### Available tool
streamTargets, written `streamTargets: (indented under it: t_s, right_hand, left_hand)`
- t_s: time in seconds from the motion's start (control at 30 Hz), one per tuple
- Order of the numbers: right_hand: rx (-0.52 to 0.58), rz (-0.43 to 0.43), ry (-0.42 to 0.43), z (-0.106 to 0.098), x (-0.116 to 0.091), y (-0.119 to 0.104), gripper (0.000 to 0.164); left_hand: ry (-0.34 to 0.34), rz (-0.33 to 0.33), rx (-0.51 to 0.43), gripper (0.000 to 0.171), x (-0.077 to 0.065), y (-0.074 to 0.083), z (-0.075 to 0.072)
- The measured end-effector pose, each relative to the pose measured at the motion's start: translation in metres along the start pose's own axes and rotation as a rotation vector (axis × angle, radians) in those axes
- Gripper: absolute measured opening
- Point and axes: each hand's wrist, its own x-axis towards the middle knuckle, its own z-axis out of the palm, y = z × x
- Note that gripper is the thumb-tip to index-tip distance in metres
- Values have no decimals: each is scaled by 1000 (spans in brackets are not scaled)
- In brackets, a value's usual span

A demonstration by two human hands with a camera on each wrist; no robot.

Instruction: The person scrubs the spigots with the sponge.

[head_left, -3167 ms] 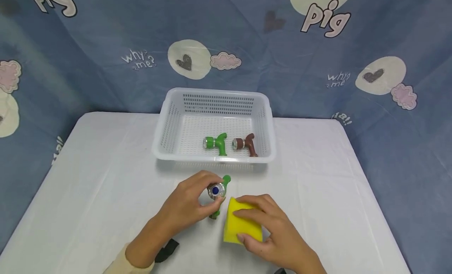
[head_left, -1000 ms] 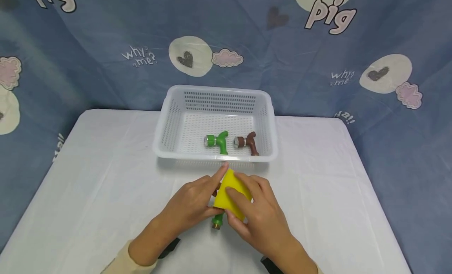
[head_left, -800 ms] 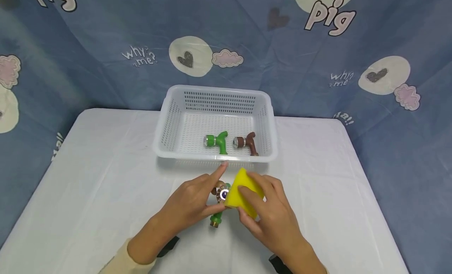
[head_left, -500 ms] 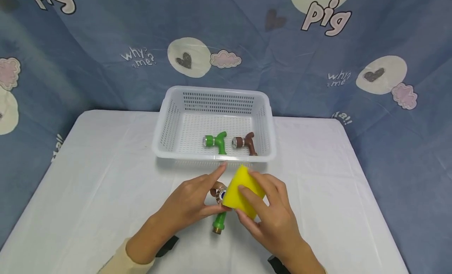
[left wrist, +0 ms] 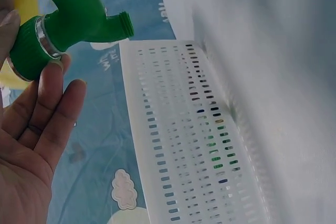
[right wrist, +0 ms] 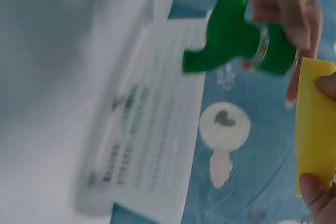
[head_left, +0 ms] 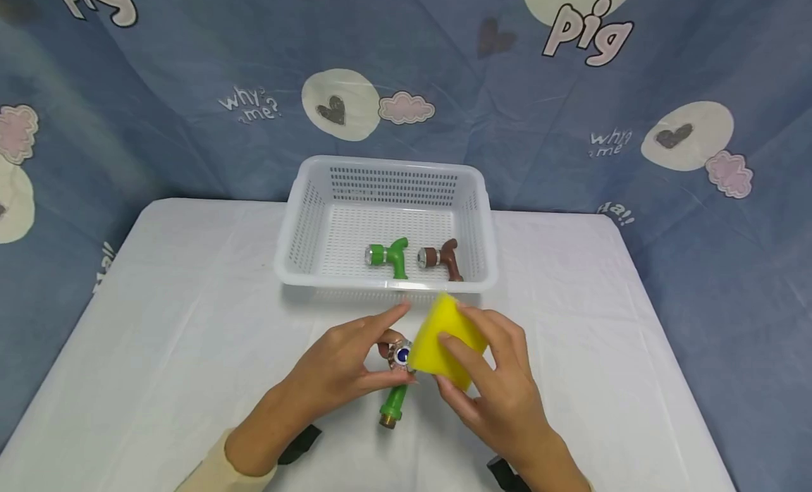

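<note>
My left hand [head_left: 342, 358] pinches a green faucet [head_left: 395, 403] by its round knob between thumb and fingers, index finger stretched out. The faucet's silver cap with a blue centre faces up, and its brass-ended inlet points toward me. In the left wrist view the green faucet [left wrist: 73, 14] hangs off the fingertips, its spout pointing to the basket side. My right hand [head_left: 501, 379] grips a yellow sponge [head_left: 447, 340] between thumb and fingers. One edge of the sponge lies right at the faucet's cap; the right wrist view shows the sponge [right wrist: 316, 129] beside the knob end.
A white plastic basket [head_left: 387, 285] stands behind the hands on the white-covered table [head_left: 190, 323]. Inside it lie another green faucet [head_left: 388, 256] and a brown faucet [head_left: 440, 258]. A blue printed curtain [head_left: 444, 69] hangs behind. Black straps [head_left: 299, 444] show at the wrists.
The sponge first came over onto the faucet's cap, covering it, then shifted back right, baring the cap. My left hand turned the faucet slightly and kept hold of its knob.
</note>
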Motion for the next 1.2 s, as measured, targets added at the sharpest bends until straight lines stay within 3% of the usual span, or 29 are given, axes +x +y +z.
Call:
streamTargets:
  t_s: [0.1,0.33,0.5,0.7,0.83,1.2]
  right_hand:
    - [9,-10,-16,4,-1,0,31]
    - [3,123,8,6,-3,9,37]
    - [46,120,-37,6,5,4,35]
    - [-25,138,-149,11,14,-3,31]
    - [-66,97,-171,12,13,-6,31]
    - [-84,153,-112,5,3,1,29]
  left_hand:
    - [0,4,7,101,-1,0,0]
    - [23,9,80,84,-3,-3,2]
    - [13,25,98,99,0,-4,4]
    - [6,45,140,118,2,-3,7]
    - [26,67,175,119,1,-2,8]
    - [21,61,168,105,0,-3,5]
